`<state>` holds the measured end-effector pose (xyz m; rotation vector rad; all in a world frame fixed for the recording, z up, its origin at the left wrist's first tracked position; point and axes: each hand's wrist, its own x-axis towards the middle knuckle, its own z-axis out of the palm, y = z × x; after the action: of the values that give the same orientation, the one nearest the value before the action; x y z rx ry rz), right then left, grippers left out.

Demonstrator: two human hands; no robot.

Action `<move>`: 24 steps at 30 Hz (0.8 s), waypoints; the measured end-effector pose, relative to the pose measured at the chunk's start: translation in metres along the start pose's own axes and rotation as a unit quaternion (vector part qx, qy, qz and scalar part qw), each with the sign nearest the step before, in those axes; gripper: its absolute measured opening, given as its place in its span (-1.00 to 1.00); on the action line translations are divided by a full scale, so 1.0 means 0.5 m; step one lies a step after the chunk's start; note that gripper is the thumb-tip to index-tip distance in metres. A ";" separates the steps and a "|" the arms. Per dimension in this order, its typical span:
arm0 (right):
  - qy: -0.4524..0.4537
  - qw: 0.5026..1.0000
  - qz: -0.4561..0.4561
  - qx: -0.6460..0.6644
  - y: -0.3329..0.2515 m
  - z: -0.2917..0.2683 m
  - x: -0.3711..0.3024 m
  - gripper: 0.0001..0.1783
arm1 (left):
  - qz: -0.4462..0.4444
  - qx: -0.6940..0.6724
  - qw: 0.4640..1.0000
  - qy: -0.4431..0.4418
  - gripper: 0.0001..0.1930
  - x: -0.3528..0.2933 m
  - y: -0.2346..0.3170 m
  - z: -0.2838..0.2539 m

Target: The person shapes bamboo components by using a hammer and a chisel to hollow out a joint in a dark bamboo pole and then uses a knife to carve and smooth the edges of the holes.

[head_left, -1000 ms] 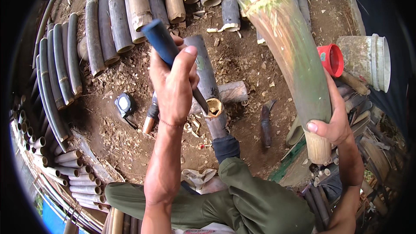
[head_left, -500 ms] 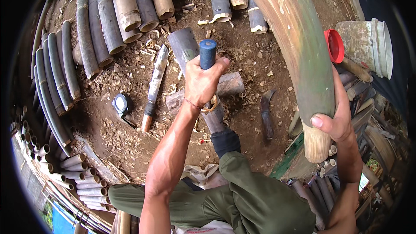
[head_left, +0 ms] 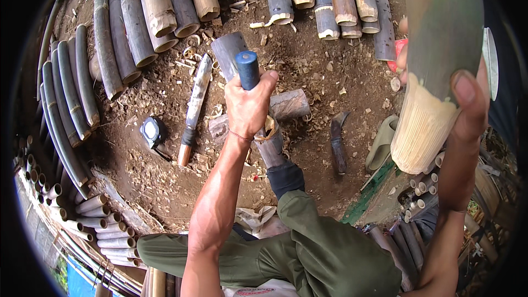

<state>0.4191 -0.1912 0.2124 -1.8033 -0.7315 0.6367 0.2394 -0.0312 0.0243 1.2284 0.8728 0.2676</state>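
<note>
My left hand (head_left: 247,104) is closed round an upright blue cylinder (head_left: 247,71), like a tool handle, whose lower part is hidden in my fist. Under that hand a grey bamboo tube (head_left: 231,49) lies over a short crosswise log (head_left: 290,105); its near end, with a cut opening, points at my leg. On the right, my right hand (head_left: 470,104) grips a thick green-grey club (head_left: 445,38) beside its pale, stripped end (head_left: 423,126). The club's far end goes out of the picture at the top.
Left of my hand are a long knife (head_left: 196,104) and a tape measure (head_left: 153,131). A curved knife (head_left: 337,143) and a green sandal (head_left: 381,144) lie on the right. Rows of cut bamboo tubes (head_left: 132,22) line the far and left sides; wood chips litter the ground.
The club has swung up and to the right, closer to me, in my right hand, uncovering bamboo tubes and the sandal. My left hand and the blue cylinder have shifted slightly left.
</note>
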 end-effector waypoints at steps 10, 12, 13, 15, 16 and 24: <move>-0.188 0.958 -0.062 -0.209 0.016 0.049 0.046 0.00 | 0.019 0.028 0.999 0.009 -0.80 -0.013 -0.018 0.010; -0.136 0.978 -0.091 -0.131 -0.029 0.046 0.057 0.03 | 0.020 0.028 0.999 0.019 -0.81 -0.017 -0.018 -0.001; -0.123 0.977 -0.153 -0.079 -0.029 0.060 0.071 0.05 | 0.015 0.021 0.999 0.026 -0.81 -0.019 -0.017 -0.006; -0.120 0.965 -0.229 -0.035 -0.013 0.094 0.083 0.11 | 0.007 0.013 1.000 0.015 -0.79 -0.017 -0.024 -0.004; -0.178 0.967 -0.151 -0.100 0.001 0.094 0.058 0.06 | 0.004 0.010 1.000 0.009 -0.78 -0.015 -0.025 0.000; -0.221 0.974 0.052 0.000 0.036 0.080 -0.017 0.13 | -0.049 -0.106 0.993 0.000 -0.75 -0.008 -0.062 -0.026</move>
<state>0.3882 -0.1777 0.1833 -1.7254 -0.9321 1.1296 0.2194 -0.0351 -0.0027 0.9866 0.8793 0.2742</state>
